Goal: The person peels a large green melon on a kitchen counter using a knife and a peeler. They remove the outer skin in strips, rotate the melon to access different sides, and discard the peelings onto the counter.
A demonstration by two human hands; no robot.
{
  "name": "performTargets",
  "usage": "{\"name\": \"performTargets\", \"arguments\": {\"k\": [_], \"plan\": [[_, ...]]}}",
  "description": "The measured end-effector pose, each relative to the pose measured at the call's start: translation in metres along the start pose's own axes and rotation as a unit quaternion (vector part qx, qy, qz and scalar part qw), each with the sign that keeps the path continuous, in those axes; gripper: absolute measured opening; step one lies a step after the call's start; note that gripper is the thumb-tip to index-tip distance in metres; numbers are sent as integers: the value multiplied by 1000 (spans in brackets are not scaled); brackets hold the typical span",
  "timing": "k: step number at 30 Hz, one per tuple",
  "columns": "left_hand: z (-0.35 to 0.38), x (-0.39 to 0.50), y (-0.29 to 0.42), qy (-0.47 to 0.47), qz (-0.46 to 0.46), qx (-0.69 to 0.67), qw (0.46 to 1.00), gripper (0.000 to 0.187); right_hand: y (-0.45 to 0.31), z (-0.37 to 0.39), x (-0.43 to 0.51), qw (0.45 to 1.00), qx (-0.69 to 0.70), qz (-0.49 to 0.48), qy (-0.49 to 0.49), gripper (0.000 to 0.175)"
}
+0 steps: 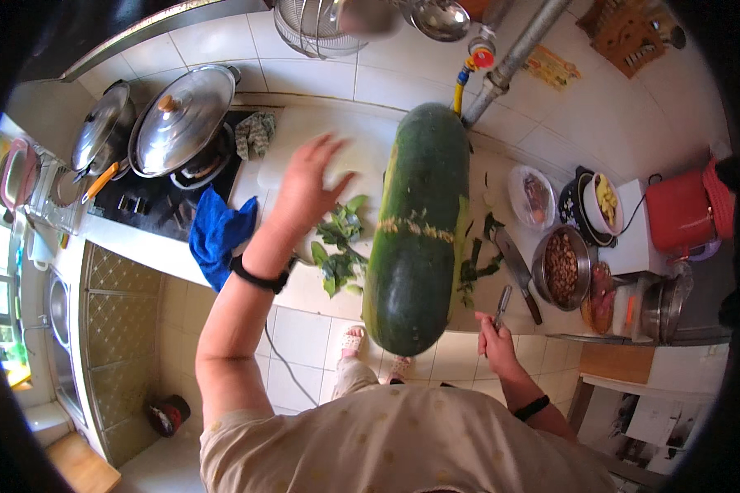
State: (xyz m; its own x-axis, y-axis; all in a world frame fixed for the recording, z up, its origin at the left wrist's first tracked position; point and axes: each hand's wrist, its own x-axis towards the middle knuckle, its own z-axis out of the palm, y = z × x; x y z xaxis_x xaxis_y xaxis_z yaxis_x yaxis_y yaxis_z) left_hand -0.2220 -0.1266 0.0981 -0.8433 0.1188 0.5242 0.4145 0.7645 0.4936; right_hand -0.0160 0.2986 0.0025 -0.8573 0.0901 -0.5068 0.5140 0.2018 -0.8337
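A big winter melon (pixel 420 228) lies lengthwise across the counter, its near end over the counter's edge; a pale, scraped band crosses its dark green skin. My left hand (pixel 314 179) is raised to the left of the melon with fingers spread, holding nothing. In my right hand (pixel 497 345), at the counter's near edge right of the melon, is a peeler (pixel 504 302), its metal end pointing away from me. Green peelings lie on both sides of the melon, the larger heap (pixel 340 246) at the left. A cleaver (pixel 519 271) rests to the right.
A lidded wok (pixel 188 123) and another lidded pan (pixel 103 130) stand on the stove at left. A blue cloth (pixel 221 231) hangs over the counter edge. At right are a steel bowl of brown pieces (pixel 561 267), a white bowl (pixel 604 203) and a plastic-covered dish (pixel 532 197). A pipe rises behind the melon.
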Motion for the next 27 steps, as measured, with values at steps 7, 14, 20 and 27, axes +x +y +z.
{"name": "performTargets", "arguments": {"k": [7, 14, 20, 27], "plan": [[-102, -34, 309, -282, 470, -46, 835, 45, 17, -26, -6, 990, 100, 73, -70, 47], [-102, -124, 295, -279, 304, -97, 906, 38, 25, -38, -23, 985, 49, -97, -135, 20], [-33, -181, 220, -40, -173, -144, 973, 32, -4, -35, -21, 957, -108, -254, -88, 25], [52, -206, 210, 0, -174, -168, 970, 36, -25, 11, 2, 882, -250, -397, -41, 36]]}}
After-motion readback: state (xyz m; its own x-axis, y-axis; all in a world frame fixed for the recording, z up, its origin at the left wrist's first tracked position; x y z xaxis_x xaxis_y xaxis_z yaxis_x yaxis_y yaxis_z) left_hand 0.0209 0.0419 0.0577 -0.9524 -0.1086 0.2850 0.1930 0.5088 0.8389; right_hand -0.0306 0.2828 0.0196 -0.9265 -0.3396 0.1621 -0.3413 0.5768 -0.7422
